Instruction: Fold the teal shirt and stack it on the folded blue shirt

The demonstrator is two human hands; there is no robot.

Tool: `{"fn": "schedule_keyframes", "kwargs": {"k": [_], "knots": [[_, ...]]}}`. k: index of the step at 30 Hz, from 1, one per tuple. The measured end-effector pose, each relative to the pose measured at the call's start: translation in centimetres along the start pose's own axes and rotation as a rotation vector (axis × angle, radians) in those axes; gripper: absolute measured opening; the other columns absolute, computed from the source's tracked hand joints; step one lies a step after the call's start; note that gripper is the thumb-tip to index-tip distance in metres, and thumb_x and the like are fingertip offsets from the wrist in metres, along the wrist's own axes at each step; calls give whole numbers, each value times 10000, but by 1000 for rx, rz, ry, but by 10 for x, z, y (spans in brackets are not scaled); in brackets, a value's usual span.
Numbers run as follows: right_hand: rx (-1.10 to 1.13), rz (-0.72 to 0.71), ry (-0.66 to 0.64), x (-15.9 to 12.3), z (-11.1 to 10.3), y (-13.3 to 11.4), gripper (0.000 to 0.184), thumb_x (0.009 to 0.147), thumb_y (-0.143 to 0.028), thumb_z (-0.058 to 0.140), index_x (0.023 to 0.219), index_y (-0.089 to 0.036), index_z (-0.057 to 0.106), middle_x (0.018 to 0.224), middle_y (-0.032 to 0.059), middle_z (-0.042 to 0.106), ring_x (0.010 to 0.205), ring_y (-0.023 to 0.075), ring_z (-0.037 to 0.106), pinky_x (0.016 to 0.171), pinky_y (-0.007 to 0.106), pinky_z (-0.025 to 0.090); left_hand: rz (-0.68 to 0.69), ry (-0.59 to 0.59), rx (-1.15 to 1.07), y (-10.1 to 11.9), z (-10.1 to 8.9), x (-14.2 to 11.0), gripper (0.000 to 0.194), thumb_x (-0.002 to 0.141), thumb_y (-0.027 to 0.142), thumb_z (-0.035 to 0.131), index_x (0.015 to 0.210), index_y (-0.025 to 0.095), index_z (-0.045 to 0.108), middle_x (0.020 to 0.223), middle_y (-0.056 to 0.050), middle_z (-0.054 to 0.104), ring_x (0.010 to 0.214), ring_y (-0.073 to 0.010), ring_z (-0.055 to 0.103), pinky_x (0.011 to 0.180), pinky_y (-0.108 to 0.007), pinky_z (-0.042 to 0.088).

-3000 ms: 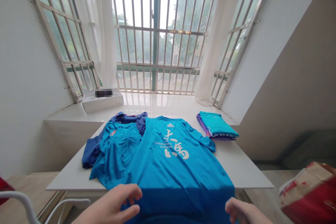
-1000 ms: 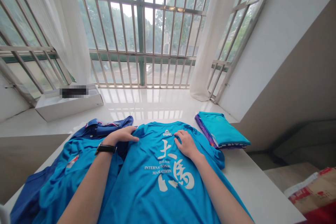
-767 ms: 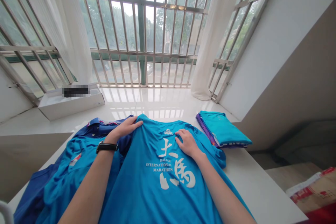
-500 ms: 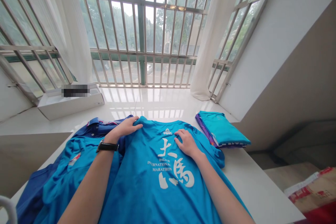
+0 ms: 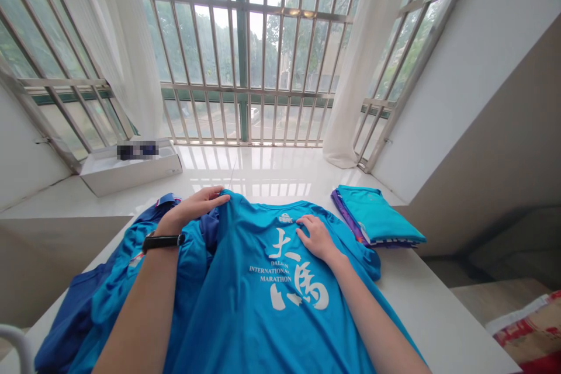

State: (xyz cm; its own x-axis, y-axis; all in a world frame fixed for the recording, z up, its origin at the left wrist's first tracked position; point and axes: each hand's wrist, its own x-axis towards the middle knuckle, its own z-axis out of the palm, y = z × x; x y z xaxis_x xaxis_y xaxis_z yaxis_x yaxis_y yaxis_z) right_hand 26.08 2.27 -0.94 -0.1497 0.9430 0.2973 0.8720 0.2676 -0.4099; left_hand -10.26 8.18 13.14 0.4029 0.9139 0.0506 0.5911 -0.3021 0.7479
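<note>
Gripping the neckline of a bright blue T-shirt (image 5: 228,310), the left hand (image 5: 195,205) holds the cloth up in a small peak under its curled fingers; a black-strapped wristwatch (image 5: 161,241) circles that wrist. The right hand (image 5: 318,239) is open and palm down, resting flat on the shirt just beside the large white Chinese characters (image 5: 298,272) and the line "International Marathon".

The shirt lies spread on a white counter (image 5: 438,310), printed side up, its hem running out of view toward the person. Its left part overlaps a blue polo shirt (image 5: 125,257), and a navy garment (image 5: 72,321) shows at the counter's left edge.

Just beyond the shirt's right sleeve, a folded teal garment (image 5: 377,213) sits on a purple garment (image 5: 346,225), both flat on the counter. Behind the counter runs a glossy white windowsill (image 5: 263,172), carrying a white box (image 5: 131,172) whose label is blurred. Sheer white curtains (image 5: 140,64) hang at a barred window (image 5: 245,58), with trees beyond. A red and tan bag (image 5: 528,327) sits at the lower right, and a curved white chair rail (image 5: 15,345) shows at the lower left.
</note>
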Motion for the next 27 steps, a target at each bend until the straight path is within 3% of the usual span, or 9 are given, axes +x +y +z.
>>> {"fn": "schedule_keyframes", "kwargs": {"k": [4, 9, 12, 14, 17, 19, 21, 24, 27], "knots": [[4, -2, 1, -1, 0, 1, 266, 925, -309, 515, 1129, -206, 653, 1184, 71, 636, 1079, 217, 567, 979, 367, 442, -95, 4, 349, -17, -1, 9, 424, 772, 529, 533, 961, 179, 680, 1037, -102, 701, 978, -290, 618, 837, -336, 486], [-4, 1, -12, 0, -1, 1, 268, 931, -312, 506, 1131, -211, 652, 1186, 72, 637, 1085, 218, 568, 975, 366, 442, -289, 39, 561, -37, -26, -1, 368, 778, 426, 555, 1057, 211, 664, 1047, -85, 705, 926, -279, 647, 769, -314, 482], [-23, 1, -17, 0, -1, 1, 271, 934, -314, 503, 1137, -212, 651, 1191, 72, 636, 1089, 216, 567, 974, 361, 441, -327, 173, 667, -33, -34, -7, 382, 837, 384, 517, 1152, 188, 610, 1133, -111, 668, 989, -279, 629, 824, -339, 481], [-39, 3, -20, 1, 0, 0, 269, 937, -315, 501, 1137, -214, 650, 1197, 71, 633, 1085, 213, 567, 974, 355, 439, -278, 228, 737, -19, -29, -6, 370, 874, 366, 484, 1171, 178, 596, 1219, -131, 620, 1069, -285, 599, 892, -360, 468], [-58, 12, -23, 1, 1, 0, 266, 938, -314, 503, 1135, -214, 650, 1203, 71, 631, 1085, 212, 567, 971, 346, 438, -92, 218, 749, 13, 5, 1, 352, 923, 355, 433, 1183, 180, 593, 1249, -130, 596, 1135, -286, 566, 958, -366, 447], [-65, 16, -16, 1, 2, -1, 265, 938, -311, 502, 1132, -210, 652, 1202, 74, 631, 1091, 214, 563, 971, 345, 438, 36, 160, 732, 31, 45, 8, 346, 945, 316, 406, 1181, 159, 604, 1217, -145, 608, 1129, -294, 570, 963, -380, 447], [-70, 14, -9, 1, 3, -1, 274, 942, -312, 493, 1138, -206, 653, 1206, 80, 631, 1104, 219, 559, 977, 350, 434, 125, 15, 707, 39, 90, 14, 360, 965, 319, 392, 1176, 133, 617, 1191, -174, 621, 1134, -309, 579, 972, -400, 446], [-95, 24, -24, 0, 4, -2, 320, 950, -332, 472, 1200, -213, 634, 1267, 92, 611, 1172, 234, 535, 1005, 375, 420, 39, -188, 719, 31, 145, 19, 484, 942, 435, 467, 1277, 104, 577, 1328, -250, 552, 1235, -390, 523, 969, -481, 452], [-166, 89, -57, -2, 8, -4, 466, 961, -397, 444, 1366, -184, 531, 1412, 131, 524, 1311, 271, 447, 1083, 422, 355, -61, -191, 734, 14, 173, 19, 742, 911, 548, 481, 1460, 56, 398, 1528, -301, 308, 1403, -475, 288, 1052, -611, 336]]}}
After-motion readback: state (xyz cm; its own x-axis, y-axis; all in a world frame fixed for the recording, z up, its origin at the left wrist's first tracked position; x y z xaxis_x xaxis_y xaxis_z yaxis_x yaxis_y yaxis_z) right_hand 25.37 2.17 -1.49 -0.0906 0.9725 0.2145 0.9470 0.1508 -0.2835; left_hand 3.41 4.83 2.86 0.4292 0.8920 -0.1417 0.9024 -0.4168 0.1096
